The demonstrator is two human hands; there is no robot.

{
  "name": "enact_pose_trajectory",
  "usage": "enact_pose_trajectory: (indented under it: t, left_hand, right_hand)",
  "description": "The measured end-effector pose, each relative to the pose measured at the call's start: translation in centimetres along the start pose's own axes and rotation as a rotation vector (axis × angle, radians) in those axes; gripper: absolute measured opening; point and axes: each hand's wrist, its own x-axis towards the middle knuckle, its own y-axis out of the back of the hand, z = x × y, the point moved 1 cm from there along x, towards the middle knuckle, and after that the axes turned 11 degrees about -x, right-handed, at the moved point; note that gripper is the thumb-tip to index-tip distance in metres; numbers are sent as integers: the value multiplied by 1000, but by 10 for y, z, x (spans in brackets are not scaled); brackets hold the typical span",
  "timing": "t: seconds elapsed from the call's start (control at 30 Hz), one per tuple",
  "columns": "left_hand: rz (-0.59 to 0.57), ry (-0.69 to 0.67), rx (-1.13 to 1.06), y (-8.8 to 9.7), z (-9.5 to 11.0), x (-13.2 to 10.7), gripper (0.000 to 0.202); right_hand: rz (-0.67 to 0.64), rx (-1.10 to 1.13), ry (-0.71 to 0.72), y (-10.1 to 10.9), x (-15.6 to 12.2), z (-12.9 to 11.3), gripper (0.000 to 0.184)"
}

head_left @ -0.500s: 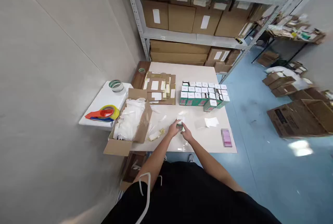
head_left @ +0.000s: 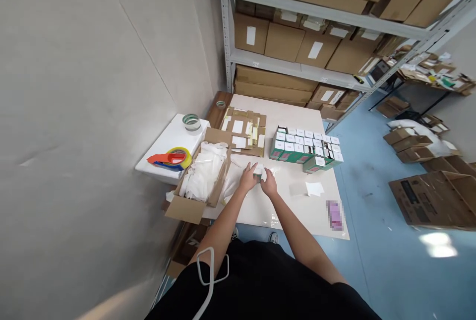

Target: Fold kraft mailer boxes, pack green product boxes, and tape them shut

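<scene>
A small green-and-white box (head_left: 259, 171) stands on the table between my two hands. My left hand (head_left: 247, 179) is closed against its left side, the fingers reaching along toward the far edge. At the opposite side my right hand (head_left: 268, 184) grips with bent fingers. Part of the box is covered by the fingers. Farther right, rows of similar green boxes with white tops (head_left: 297, 145) are packed together, and one box (head_left: 314, 164) juts out in front of them. White paper (head_left: 315, 189) lies right of my right hand.
At left, an open carton (head_left: 218, 182) holds white plastic bags (head_left: 205, 168). A tape dispenser (head_left: 173, 159) and tape roll (head_left: 191, 121) rest on a white surface. Flattened cardboard (head_left: 243, 131) lies on the table (head_left: 282, 211). Behind stands a shelf (head_left: 271, 62) of cartons.
The view has shifted, so the table appears farther right and lower. My hands have moved slightly away from me with the small box, and my left fingers now extend farther along it.
</scene>
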Motion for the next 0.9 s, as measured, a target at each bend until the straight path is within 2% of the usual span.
enact_pose_trajectory:
  t: [0.1, 0.23, 0.3, 0.4, 0.5, 0.6, 0.7, 0.8, 0.9]
  left_hand:
    - [180, -129, -105, 34, 8, -15, 71]
    - [501, -348, -226, 96, 18, -41, 61]
    - [625, -396, -279, 131, 17, -57, 55]
    - [754, -401, -366, 180, 10, -86, 51]
    - [882, -389, -395, 219, 0, -120, 51]
    - [1010, -352, -383, 245, -11, -152, 48]
    - [1148, -307, -373, 262, -20, -179, 45]
    - [1249, -284, -388, 271, -29, -195, 46]
    - [1281, -278, -403, 277, -33, -200, 47]
  right_hand:
    - [187, 13, 167, 4, -11, -36, 65]
    - [264, 43, 378, -2, -21, -99, 50]
    - [241, 67, 483, -11, -23, -136, 44]
    - [132, 126, 670, -32, -20, -195, 43]
    - [1, 146, 798, -60, -12, -261, 48]
    - [-114, 21, 828, -88, -5, -323, 53]
    - [-224, -230, 801, -109, -3, -369, 52]
    - [-278, -493, 740, -117, -5, -391, 49]
    - [-290, -582, 708, -115, -4, -395, 41]
